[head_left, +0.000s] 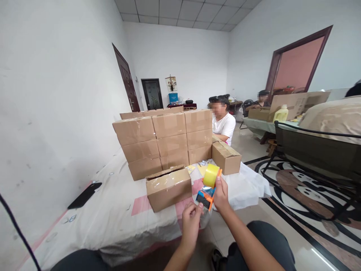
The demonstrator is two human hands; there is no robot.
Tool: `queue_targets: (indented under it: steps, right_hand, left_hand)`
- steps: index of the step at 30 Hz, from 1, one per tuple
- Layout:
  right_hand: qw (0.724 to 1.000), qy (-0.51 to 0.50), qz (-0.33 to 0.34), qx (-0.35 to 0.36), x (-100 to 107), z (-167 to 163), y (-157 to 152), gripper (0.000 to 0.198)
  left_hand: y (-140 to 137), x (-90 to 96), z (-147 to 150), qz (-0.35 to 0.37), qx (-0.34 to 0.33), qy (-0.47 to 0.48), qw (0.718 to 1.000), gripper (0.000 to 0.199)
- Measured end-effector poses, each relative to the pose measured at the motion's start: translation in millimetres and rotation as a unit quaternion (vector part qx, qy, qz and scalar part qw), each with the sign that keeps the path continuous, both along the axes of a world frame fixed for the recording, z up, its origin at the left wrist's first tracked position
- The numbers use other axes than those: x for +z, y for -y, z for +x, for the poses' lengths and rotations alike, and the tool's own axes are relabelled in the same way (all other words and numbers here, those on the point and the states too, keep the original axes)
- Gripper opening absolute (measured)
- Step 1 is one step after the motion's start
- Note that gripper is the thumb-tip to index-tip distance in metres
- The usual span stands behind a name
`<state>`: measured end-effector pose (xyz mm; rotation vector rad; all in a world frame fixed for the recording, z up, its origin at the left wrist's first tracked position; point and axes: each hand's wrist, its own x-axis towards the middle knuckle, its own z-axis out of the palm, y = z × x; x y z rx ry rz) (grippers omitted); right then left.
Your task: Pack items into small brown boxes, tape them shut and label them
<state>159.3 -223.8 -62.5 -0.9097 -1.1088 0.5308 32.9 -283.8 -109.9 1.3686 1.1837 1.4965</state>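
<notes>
My right hand [221, 194] grips a tape dispenser [209, 196] with an orange and blue frame, above the table's near right edge. A wide roll of yellowish packing tape [211, 175] sits on it. Close against the dispenser's dark lower end is my left hand [191, 218], its fingers curled together; what is between them, if anything, is too small to make out. Just beyond my hands, a brown cardboard box [169, 190] stands on the table, a flap along its top slightly raised and shiny tape across its side.
Stacked cardboard boxes [158, 143] form a wall across the table [113, 214]. Another box [226, 156] stands at its right end. A dark flat object [84, 195] lies at left. A person in white [224, 124] sits behind the boxes. A metal-framed chair [316, 162] is at right.
</notes>
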Motion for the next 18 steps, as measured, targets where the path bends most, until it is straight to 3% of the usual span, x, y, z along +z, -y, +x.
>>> queue_targets:
  steps: [7, 14, 18]
  right_hand:
    - [0.988, -0.140, -0.069, -0.012, 5, -4, 3, 0.051]
    - [0.988, -0.136, -0.073, -0.020, 15, -2, 9, 0.049]
    - [0.980, -0.181, -0.081, -0.023, 15, -3, 4, 0.052]
  left_hand:
    - [7, 6.9, 1, 0.009, -0.007, -0.008, 1.000, 0.051]
    - [7, 7.2, 7, -0.018, -0.045, 0.031, 0.998, 0.053]
    - [9, 6.7, 9, -0.031, -0.059, 0.067, 0.996, 0.052]
